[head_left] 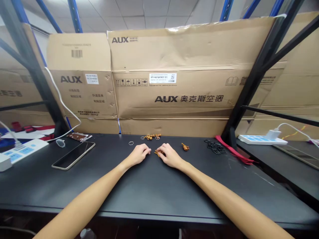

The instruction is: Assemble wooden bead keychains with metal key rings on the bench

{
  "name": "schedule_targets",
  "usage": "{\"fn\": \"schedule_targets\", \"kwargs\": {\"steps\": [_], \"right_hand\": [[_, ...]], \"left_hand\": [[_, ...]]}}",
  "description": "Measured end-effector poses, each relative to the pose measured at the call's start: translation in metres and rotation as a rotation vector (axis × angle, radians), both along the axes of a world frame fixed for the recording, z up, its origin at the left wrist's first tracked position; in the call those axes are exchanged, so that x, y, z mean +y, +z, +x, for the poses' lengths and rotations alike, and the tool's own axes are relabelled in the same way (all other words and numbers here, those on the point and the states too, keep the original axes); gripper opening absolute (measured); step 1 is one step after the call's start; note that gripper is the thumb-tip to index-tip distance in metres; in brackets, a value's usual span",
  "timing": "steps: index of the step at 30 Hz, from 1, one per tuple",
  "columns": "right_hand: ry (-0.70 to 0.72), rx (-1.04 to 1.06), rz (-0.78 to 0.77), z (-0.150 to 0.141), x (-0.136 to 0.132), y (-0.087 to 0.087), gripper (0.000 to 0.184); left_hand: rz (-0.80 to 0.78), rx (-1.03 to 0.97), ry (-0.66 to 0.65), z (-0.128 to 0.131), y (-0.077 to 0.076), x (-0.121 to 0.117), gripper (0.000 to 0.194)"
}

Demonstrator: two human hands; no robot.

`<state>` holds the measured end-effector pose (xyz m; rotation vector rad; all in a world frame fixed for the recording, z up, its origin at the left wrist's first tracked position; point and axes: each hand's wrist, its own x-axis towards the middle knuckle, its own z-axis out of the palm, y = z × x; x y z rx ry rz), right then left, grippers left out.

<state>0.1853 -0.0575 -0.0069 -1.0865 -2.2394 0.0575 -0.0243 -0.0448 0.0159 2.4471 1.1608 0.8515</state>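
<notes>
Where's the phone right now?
In the head view, the phone lies on the table's left side, between the white power strip and the left hand.

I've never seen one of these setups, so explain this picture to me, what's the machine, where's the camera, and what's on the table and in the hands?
There is no machine: a person works with two bare hands. The one picture comes from a camera on their head, looking forward and down, so the arms reach in from the bottom.

The right hand has its fingers on a small brown trinket; whether it is lifted, I can't tell. The left hand is beside it, with nothing visible in it.

On the black table lie more brown trinkets at the back, another to the right, a metal ring, black loops, a red strap and a phone. Cardboard stands behind.
</notes>
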Motion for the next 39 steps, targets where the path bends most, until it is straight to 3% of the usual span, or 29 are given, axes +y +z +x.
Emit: {"fn": "schedule_targets", "kwargs": {"steps": [10,29,39], "right_hand": [[0.091,0.093,0.029,-0.002,-0.004,0.005,0.011],[0.121,0.153,0.067,-0.010,-0.012,0.010,0.010],[0.115,0.219,0.002,-0.011,-0.012,0.006,0.008]], "left_hand": [[-0.166,-0.021,0.018,-0.002,0.008,0.000,0.037],[-0.169,-0.116,0.052,0.010,0.005,-0.009,0.039],[-0.201,-0.124,-0.012,0.011,0.006,-0.014,0.039]]}}
